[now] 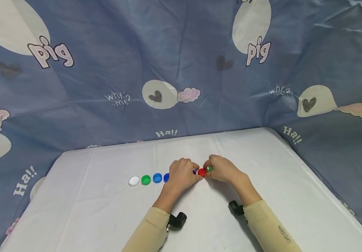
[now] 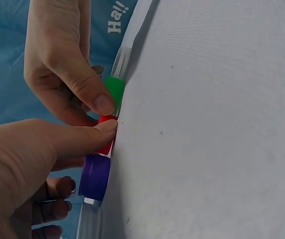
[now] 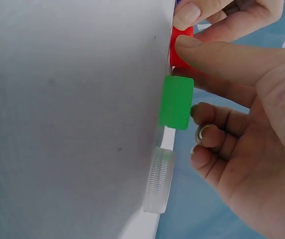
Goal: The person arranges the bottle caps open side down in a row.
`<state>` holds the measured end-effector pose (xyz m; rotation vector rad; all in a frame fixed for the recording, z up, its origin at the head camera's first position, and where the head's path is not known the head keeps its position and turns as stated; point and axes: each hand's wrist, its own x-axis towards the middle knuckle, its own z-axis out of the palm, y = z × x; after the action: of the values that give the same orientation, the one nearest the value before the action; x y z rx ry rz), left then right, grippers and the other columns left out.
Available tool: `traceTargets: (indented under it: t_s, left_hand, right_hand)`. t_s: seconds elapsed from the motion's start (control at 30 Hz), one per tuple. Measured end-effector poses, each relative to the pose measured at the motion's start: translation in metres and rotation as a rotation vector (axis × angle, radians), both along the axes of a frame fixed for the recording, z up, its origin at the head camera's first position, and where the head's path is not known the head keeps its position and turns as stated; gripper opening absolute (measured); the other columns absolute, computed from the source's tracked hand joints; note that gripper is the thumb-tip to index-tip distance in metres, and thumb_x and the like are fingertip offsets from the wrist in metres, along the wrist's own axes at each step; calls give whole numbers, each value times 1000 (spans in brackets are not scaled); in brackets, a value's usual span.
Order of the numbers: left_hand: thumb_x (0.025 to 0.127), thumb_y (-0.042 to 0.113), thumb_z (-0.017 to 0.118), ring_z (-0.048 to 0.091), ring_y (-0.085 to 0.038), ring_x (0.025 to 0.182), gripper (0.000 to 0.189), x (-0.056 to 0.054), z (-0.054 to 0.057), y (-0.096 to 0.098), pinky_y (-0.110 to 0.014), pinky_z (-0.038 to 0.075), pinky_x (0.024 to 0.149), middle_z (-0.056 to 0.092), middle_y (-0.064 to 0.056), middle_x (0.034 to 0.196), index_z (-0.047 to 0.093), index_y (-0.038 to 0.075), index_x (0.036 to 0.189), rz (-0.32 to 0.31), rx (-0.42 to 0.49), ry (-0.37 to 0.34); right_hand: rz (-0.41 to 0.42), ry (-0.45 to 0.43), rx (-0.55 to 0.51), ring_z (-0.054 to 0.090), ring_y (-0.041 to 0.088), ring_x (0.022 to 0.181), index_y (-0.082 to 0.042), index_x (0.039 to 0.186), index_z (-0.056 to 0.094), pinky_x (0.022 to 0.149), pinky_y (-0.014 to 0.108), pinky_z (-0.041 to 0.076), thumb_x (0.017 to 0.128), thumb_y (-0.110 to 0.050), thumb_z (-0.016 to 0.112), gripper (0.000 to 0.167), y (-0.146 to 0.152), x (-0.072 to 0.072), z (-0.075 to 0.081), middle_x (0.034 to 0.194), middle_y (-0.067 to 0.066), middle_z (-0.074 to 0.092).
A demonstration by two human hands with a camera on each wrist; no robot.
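Observation:
Both hands meet at a red bottle cap (image 1: 201,172) in a row of caps on the white table. My left hand (image 1: 182,173) pinches it from the left, thumb on its near side. From the right, my right hand (image 1: 223,169) pinches the same red cap (image 3: 181,57) between thumb and index finger, its other fingers curled loosely. A purple cap (image 2: 94,177) sits just left of the red one, beside the left hand. To the right stands a green cap (image 3: 177,103), close to the right fingers, then a clear ribbed cap (image 3: 159,181), hidden in the head view.
Further left in the row lie a white cap (image 1: 134,181), a green cap (image 1: 146,180), a light blue cap (image 1: 157,177) and a dark blue cap (image 1: 166,177), partly covered by the left hand. A blue printed cloth (image 1: 168,70) hangs behind the white table (image 1: 105,217).

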<state>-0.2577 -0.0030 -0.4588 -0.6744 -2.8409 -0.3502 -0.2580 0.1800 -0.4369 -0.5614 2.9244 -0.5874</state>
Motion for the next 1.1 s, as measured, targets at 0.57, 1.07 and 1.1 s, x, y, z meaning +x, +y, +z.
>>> traceTargets:
  t_s: [0.57, 1.07, 1.1]
  left_hand:
    - [70, 60, 82, 69, -22, 92, 49, 1, 20, -30, -36, 49, 70, 75, 2, 104, 78, 31, 110, 12, -47, -85]
    - [73, 51, 83, 64, -17, 81, 26, 2, 12, -41, -34, 46, 70, 73, 5, 88, 81, 33, 92, -13, -47, -19]
    - [73, 51, 83, 63, -16, 79, 26, 2, 13, -41, -34, 46, 69, 73, 5, 88, 81, 33, 91, -14, -50, -14]
  right_hand:
    - [86, -2, -59, 49, 13, 73, -14, 107, 76, 67, 27, 41, 78, -19, 82, 30, -23, -1, 3, 86, 2, 59]
    - [85, 7, -49, 50, 12, 72, -17, 95, 78, 68, 29, 42, 77, -16, 82, 18, -37, -1, 0, 83, 0, 58]
    - [85, 9, -50, 50, 12, 72, -17, 95, 78, 68, 29, 42, 77, -16, 82, 18, -38, -1, 0, 83, 0, 58]
